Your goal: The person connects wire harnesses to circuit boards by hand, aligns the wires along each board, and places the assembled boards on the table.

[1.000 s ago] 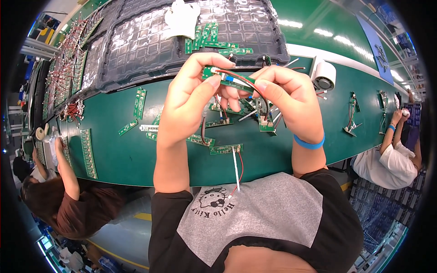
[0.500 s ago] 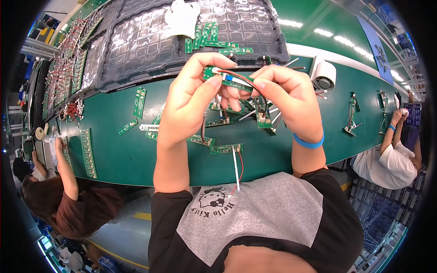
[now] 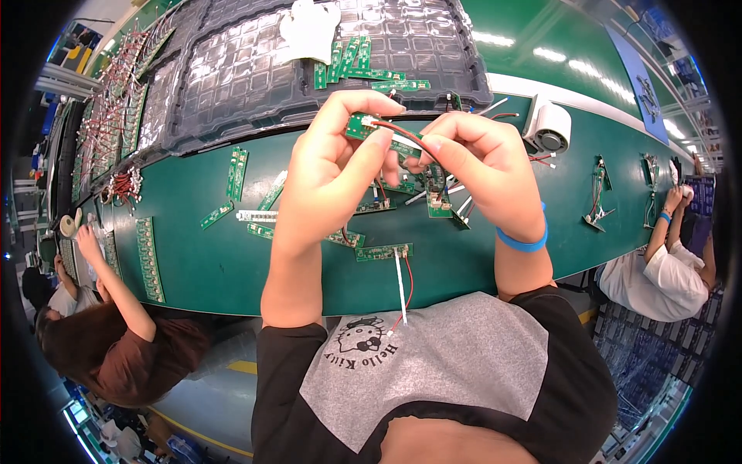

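Spanning the whole width of the view, a long green bench (image 3: 209,271) carries the work. At its far side lies a large dark moulded tray (image 3: 232,69) of many cells, with a white cloth (image 3: 309,31) and several green boards on it. Strewn over the bench top nearer the person are loose green circuit strips (image 3: 236,164), one of them a strip with red and white leads (image 3: 384,252) trailing toward the bench's near edge. A small white fan unit (image 3: 547,127) stands to the right.

Co-workers: one person in a dark top (image 3: 131,348) at lower left, another in a white shirt (image 3: 657,271) at far right. Their hands are kept apart from this record.

Both of the person's hands are raised above the bench, close together. Left hand (image 3: 328,182): thumb and fingers pinching the small green circuit board (image 3: 363,125). Right hand (image 3: 483,166), blue wristband (image 3: 522,241) on its wrist: fingertips pinching a red wire (image 3: 402,130) and its white connector end, touching the board.

Key relation: the board sits between the two hands, long axis roughly left to right, tilted slightly down toward the right. The left hand bears it; the wire meets it from the right-hand side. Exact seating of the connector cannot be told; fingers hide it.
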`<action>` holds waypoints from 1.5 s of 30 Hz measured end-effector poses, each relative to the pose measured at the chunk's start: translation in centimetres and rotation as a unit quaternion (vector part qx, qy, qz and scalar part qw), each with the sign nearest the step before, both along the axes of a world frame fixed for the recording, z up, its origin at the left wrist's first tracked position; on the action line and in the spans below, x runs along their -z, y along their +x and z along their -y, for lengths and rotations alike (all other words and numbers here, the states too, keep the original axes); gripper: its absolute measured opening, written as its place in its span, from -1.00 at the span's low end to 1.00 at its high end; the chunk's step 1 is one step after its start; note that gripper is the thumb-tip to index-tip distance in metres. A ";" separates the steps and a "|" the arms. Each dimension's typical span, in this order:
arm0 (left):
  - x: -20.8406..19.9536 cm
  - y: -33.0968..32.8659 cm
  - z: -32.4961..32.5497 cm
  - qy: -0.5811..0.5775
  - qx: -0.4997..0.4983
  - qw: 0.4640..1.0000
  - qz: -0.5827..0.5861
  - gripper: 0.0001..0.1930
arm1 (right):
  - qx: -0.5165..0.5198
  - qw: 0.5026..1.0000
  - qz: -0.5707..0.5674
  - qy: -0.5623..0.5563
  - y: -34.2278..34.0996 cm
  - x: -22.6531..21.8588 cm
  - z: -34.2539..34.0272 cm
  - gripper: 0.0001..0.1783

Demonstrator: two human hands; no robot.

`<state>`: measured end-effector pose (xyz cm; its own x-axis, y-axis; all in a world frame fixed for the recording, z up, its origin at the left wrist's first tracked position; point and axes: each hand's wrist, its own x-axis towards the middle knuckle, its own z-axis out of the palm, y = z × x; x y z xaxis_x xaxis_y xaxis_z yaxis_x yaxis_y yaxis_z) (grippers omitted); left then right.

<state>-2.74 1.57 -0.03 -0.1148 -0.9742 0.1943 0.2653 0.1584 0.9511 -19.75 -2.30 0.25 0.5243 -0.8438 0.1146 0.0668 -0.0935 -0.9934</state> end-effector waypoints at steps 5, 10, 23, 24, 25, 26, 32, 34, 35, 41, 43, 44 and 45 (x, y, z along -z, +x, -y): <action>0.2 -0.7 0.1 -0.023 -0.109 0.992 0.056 -0.83 | 0.009 0.999 -0.018 -0.047 0.2 0.3 -0.1 -0.83; -0.5 -1.0 -1.2 -0.014 -0.092 0.995 0.044 -0.77 | 0.013 0.999 -0.032 -0.023 -0.9 -0.6 -1.1 -0.83; 6.8 11.8 -5.3 0.163 -0.148 0.742 0.634 -0.71 | 0.474 0.845 -0.236 -0.078 -27.8 3.7 -0.5 -0.72; 7.0 11.7 -5.3 0.162 -0.146 0.741 0.635 -0.71 | 0.472 0.824 -0.301 -0.088 -27.3 4.0 -0.3 -0.70; 7.1 11.6 -5.4 0.166 -0.153 0.735 0.640 -0.72 | 0.456 0.781 -0.407 -0.125 -26.8 3.9 -0.4 -0.67; 7.2 11.5 -5.4 0.169 -0.160 0.729 0.644 -0.73 | 0.458 0.781 -0.407 -0.122 -26.1 3.7 -0.8 -0.67; 8.6 12.6 -4.2 0.215 -0.138 0.734 0.630 -0.78 | 0.192 0.934 -0.198 -0.226 -14.3 -1.3 -4.3 -0.81; 8.6 13.4 -4.9 0.239 -0.140 0.730 0.625 -0.78 | -0.091 0.935 -0.209 -0.272 -9.0 0.1 -4.4 -0.71; 8.5 13.3 -4.8 0.253 -0.133 0.730 0.621 -0.79 | -0.159 0.921 -0.205 -0.289 -6.8 2.2 -5.4 -0.65; 8.0 12.9 -4.2 0.181 -0.144 0.762 0.605 -0.80 | -0.316 0.852 -0.225 -0.351 -1.9 6.8 -8.7 -0.62; 7.5 12.5 -4.2 0.144 -0.186 0.783 0.575 -0.81 | -0.391 0.833 -0.239 -0.309 -0.9 7.0 -8.4 -0.69; 6.9 12.1 -4.1 0.142 -0.188 0.783 0.575 -0.81 | -0.392 0.832 -0.239 -0.311 -0.4 6.9 -8.1 -0.69; 6.2 11.8 -4.1 0.119 -0.216 0.817 0.521 -0.83 | -0.356 0.866 -0.199 -0.290 0.1 6.8 -7.9 -0.75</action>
<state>9.07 5.65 -6.27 0.2670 -0.9637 0.0090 -0.7396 -0.1989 0.6430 -19.69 5.59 -6.51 0.9831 -0.1515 0.1027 -0.0234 -0.6605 -0.7504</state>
